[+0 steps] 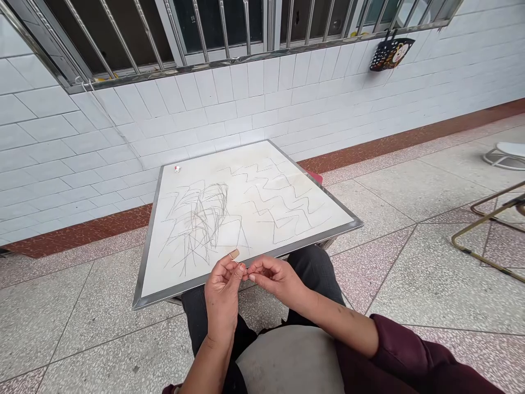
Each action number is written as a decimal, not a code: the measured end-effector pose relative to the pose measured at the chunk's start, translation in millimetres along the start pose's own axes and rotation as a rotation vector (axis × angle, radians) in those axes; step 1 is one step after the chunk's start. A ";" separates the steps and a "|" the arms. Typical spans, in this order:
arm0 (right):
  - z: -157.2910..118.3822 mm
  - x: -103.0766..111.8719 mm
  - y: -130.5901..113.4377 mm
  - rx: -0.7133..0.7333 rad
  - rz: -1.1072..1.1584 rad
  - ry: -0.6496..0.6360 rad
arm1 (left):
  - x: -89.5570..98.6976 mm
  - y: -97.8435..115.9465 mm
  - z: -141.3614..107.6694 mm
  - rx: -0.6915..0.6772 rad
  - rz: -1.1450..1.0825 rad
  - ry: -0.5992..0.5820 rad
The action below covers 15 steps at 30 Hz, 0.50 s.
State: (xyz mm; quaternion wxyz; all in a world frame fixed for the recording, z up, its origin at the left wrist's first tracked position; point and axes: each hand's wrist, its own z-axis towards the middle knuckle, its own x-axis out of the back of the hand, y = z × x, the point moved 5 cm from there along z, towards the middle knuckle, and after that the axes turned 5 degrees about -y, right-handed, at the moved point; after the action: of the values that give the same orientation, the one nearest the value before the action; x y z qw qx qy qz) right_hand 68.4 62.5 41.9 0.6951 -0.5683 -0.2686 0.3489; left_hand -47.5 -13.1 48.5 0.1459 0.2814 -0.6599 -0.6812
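Observation:
Just beyond my lap, at the near edge of a white table [205, 158] with a grey metal rim, my two hands meet with their fingertips close together. My left hand [225, 282] is closed in a pinch, and a small tan piece [234, 254] with a thin pale strand shows at its fingers. My right hand [275, 278] pinches with thumb and forefinger right beside the left fingertips. Whatever lies between the fingertips is too small to make out. Dark scribbled lines cover much of the tabletop.
A small white and red item [177, 169] lies at the table's far left corner. Behind the table is a white tiled wall [229, 109] with barred windows. A dark patterned bag [391, 53] hangs from the bars. Metal-framed furniture [488, 219] stands on the floor at right.

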 end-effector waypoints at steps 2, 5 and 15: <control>-0.4 1.5 -2.3 0.021 -0.073 0.013 | 0.0 1.2 -0.4 -0.002 0.023 0.001; -1.2 4.2 -6.4 0.062 -0.225 0.030 | 0.6 2.7 -1.1 -0.009 0.077 0.002; 1.0 5.8 -6.5 0.122 -0.509 -0.093 | 2.8 3.1 -2.4 -0.103 0.414 -0.020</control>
State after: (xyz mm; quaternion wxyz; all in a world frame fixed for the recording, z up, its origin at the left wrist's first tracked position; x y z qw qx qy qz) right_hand 72.4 67.0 48.3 0.7804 -0.4227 -0.4130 0.2040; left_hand -48.8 -16.9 51.1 0.2904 0.1254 -0.6692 -0.6725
